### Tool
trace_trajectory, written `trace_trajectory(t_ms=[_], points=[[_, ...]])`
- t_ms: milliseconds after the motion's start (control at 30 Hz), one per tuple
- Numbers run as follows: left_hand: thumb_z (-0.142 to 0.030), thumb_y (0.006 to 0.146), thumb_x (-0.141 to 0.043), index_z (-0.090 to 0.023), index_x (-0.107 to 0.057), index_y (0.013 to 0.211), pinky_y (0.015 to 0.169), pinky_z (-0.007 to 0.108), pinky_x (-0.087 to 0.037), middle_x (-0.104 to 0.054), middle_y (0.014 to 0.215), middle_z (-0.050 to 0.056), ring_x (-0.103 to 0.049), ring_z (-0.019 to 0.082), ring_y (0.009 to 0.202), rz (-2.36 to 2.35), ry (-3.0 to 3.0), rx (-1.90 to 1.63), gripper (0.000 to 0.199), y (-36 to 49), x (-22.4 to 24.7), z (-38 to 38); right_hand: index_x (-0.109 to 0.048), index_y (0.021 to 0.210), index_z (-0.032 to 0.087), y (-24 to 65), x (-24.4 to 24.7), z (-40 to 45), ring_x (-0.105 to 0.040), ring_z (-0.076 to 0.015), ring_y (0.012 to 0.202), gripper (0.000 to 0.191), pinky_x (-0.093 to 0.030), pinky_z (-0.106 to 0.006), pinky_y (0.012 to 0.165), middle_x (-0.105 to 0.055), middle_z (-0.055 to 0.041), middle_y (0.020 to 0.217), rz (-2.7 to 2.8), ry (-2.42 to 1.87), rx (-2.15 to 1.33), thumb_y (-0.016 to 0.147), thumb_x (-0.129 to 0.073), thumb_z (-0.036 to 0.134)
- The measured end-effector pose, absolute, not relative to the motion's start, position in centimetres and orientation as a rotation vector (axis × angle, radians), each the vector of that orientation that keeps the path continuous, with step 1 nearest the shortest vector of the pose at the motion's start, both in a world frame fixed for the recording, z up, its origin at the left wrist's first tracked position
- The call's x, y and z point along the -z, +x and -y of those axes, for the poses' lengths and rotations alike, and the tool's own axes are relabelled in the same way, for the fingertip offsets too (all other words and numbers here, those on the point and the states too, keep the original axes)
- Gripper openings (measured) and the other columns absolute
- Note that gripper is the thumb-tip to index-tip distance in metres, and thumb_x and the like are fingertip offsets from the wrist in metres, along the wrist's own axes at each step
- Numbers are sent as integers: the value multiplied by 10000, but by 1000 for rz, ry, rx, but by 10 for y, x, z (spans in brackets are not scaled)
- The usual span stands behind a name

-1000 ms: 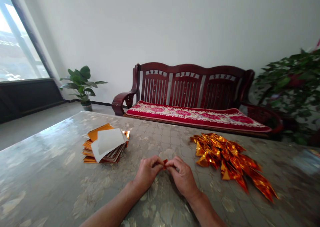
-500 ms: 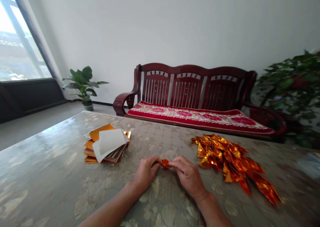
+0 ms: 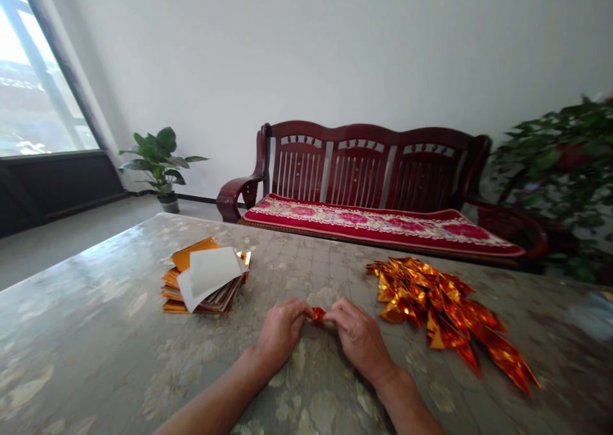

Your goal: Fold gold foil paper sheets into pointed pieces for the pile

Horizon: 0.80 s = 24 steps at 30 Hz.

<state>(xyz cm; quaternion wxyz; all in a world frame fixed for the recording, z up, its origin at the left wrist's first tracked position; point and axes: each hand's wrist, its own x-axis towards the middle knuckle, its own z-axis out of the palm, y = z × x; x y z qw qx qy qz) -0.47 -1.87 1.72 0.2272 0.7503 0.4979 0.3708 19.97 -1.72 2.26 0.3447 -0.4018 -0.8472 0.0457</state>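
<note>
Left hand: the person's left hand (image 3: pixel 281 333) is curled nearly shut, its thumb and fingertips (image 3: pixel 305 308) pinching the left end of a small piece of orange-gold foil (image 3: pixel 318 314).

Right hand: the right hand (image 3: pixel 359 339) is curled the same way and pinches the foil's right end, its knuckles up. The two hands are almost touching, with only the foil between them.

Grip: both grips are closed firmly on the one piece, and the fingers hide most of it, so its exact folds cannot be made out.

Foil piece: it is held just above the table top, around the middle of the table and toward the near edge.

Stack: a loose stack of square foil sheets (image 3: pixel 204 288) lies toward the far left corner of the table, well apart from the left hand. A sheet of white paper (image 3: pixel 211 272) sits tilted on top of it.

Heap: a pile of folded, shiny foil triangles (image 3: pixel 438 310) lies toward the right side, just beside the right hand, with its points spreading toward the near right.

Table: the table top (image 3: pixel 96 282) is glossy, with a pale floral pattern.

Beyond the far edge: a dark red wooden bench (image 3: pixel 364 173) with a red floral cushion (image 3: pixel 373 224) stands between two potted plants (image 3: pixel 158 157).
</note>
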Motion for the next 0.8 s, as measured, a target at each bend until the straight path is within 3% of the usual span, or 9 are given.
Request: trace_trajectory(t_ms=[233,467,800], points=[[-127,846,-479,-240,-712,855,728,227,-423,-705,844,11,-648,162,802,-1395,2094,-1012,259,-2,-15,19,-662,889,224,197,-23,19,-574,-162,831,310,-464,-254,751,-590,-40,904,2211,-1071,-138,872,-417,36],[-146,864,-483,-247,-691,895,721,230,-415,-722,877,8,-653,169,809,-1482,2082,-959,233,-3,-18,19,-657,882,218,197,-25,20,-587,-165,831,270,-474,-252,746,-588,-50,916,2190,-1132,-127,893,-429,75],[-109,835,-477,-252,-699,864,707,221,-408,-701,837,-6,-646,159,790,-1457,2135,-991,265,-5,-17,18,-733,891,268,201,-18,16,-570,-154,733,248,-403,-235,667,-589,-12,739,2200,-1138,-46,902,-521,139]])
